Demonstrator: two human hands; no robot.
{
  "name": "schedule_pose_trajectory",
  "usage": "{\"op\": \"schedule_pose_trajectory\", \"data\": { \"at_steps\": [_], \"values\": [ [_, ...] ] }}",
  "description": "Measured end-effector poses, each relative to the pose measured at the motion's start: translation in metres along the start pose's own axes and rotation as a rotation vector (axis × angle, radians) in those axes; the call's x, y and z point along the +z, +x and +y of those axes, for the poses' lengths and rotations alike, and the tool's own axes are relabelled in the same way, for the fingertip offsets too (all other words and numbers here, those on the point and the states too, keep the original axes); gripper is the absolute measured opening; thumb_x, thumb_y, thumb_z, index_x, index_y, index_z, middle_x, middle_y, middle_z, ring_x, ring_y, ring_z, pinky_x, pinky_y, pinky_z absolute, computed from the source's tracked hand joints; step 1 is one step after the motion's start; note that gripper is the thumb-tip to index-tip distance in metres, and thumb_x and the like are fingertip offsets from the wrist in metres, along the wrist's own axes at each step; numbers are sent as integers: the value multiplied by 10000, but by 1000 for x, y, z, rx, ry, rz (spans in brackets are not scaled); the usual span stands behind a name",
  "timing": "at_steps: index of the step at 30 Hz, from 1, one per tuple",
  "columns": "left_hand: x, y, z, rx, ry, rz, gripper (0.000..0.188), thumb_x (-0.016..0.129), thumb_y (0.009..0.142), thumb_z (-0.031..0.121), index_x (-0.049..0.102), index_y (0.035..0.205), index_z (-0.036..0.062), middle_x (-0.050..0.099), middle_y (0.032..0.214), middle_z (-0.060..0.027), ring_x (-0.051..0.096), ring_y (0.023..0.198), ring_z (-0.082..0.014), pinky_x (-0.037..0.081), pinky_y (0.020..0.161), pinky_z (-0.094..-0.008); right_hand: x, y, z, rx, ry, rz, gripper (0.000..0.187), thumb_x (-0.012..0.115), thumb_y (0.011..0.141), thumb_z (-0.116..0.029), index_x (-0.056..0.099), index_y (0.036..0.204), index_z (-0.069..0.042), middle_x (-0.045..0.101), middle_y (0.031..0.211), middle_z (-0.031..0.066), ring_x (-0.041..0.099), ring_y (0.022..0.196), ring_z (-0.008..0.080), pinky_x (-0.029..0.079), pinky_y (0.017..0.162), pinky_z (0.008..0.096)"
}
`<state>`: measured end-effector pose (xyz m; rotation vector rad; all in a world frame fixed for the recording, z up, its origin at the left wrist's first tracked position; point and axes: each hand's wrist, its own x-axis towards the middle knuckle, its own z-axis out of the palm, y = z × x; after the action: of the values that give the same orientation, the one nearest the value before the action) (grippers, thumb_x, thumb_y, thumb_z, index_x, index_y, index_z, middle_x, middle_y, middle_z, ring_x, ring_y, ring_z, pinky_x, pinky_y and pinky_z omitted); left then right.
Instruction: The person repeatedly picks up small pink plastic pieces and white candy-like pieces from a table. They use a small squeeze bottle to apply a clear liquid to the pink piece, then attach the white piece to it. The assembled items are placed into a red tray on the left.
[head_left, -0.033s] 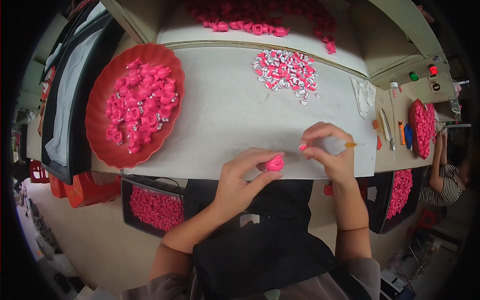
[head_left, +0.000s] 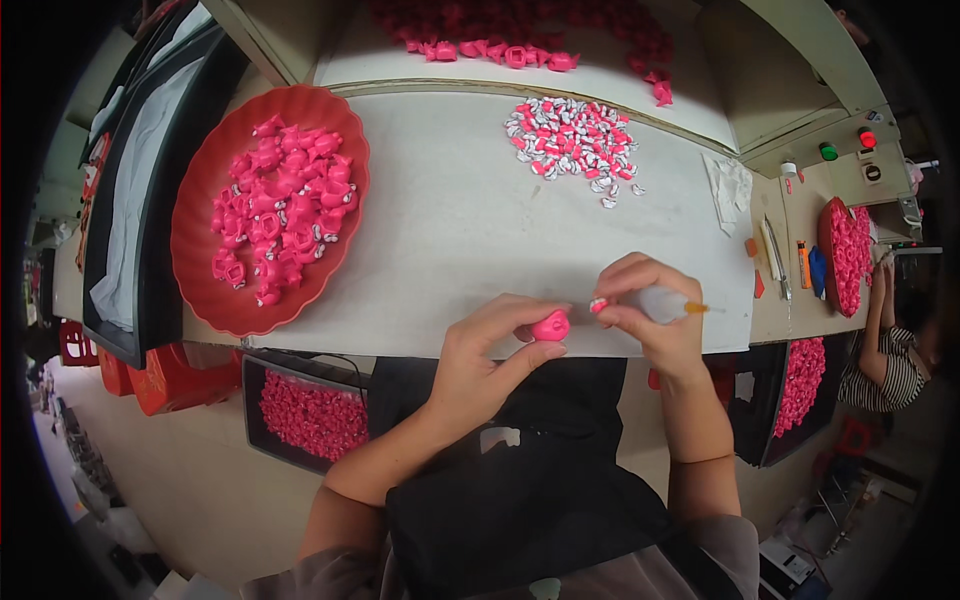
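Note:
Near the front edge of the white work surface (head_left: 430, 220), my left hand (head_left: 485, 355) pinches a round pink plastic piece (head_left: 549, 326) between thumb and fingers. To its right, my right hand (head_left: 660, 315) is closed, with a tiny pink-and-white part (head_left: 598, 305) at its thumb and fingertip. That same hand also keeps a translucent squeeze bottle (head_left: 662, 303) with an amber nozzle against its palm, the nozzle pointing right. A small gap separates the tiny part from the pink piece.
A red scalloped dish (head_left: 200, 270) of pink pieces stands at left. Behind my hands lies a pile of pink-and-white parts (head_left: 570, 135); more pink pieces (head_left: 490, 52) sit on the shelf. Tweezers (head_left: 778, 260) lie at right. Farther right, a person in stripes (head_left: 880, 370) sits by another red dish (head_left: 836, 270).
My right hand has shifted slightly left, bringing the tiny part and the bottle nearer the pink piece. My left hand stays nearly still.

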<state>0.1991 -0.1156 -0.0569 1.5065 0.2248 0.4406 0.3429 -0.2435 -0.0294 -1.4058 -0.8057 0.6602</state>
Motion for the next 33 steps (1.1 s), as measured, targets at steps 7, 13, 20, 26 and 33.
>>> {"op": "schedule_pose_trajectory", "data": {
  "at_steps": [7,13,20,26,33],
  "values": [
    [-1,-2,5,4,10,-21,273,674,736,64,610,997,13,608,866,-79,561,755,-150,451,690,-258,17,-10,2,-115,-87,-57,125,663,698,56,632,794,-17,584,847,89,569,725,143,447,648,248],
    [-2,-1,7,5,22,-32,271,676,738,69,610,995,11,608,861,-79,571,749,-149,456,680,-256,24,-13,8,-225,-148,-11,125,664,700,55,620,793,-16,573,846,100,569,713,148,458,625,244],
    [-3,-9,-2,-199,-320,-64,248,636,786,63,591,1017,-14,615,889,-68,577,827,-126,461,748,-259,26,-12,6,-384,-307,-79,221,692,678,45,633,881,-18,558,894,101,566,719,154,462,623,247],
    [-3,-3,12,-405,-685,-160,236,572,842,73,567,1052,-35,609,952,-82,570,901,-134,448,832,-263,34,-14,-2,-278,-256,3,326,755,623,-30,647,931,-32,521,960,89,556,718,154,466,593,257],
    [-2,-10,12,-477,-722,-203,232,575,843,89,583,1039,-35,611,918,-68,569,878,-116,448,804,-246,18,-8,4,-580,-491,-234,395,768,603,-121,641,962,-17,573,831,91,556,646,172,444,515,261]
  ]
}}
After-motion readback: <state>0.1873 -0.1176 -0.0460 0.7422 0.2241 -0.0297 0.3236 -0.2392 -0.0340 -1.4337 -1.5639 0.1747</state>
